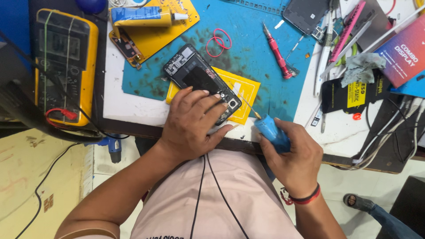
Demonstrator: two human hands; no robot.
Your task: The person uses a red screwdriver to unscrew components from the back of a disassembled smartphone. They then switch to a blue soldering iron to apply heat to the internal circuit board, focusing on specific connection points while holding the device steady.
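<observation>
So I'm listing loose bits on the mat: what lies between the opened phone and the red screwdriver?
In the head view, a pink rubber band lies on the blue mat between the opened phone and the red screwdriver; the remaining stretch is stained mat.

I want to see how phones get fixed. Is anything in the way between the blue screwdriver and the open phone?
Nothing visible blocks it. The blue screwdriver in the right hand points its thin shaft straight at the open phone, near the lower end. The left hand rests on that end, beside the tip rather than across it.
</observation>
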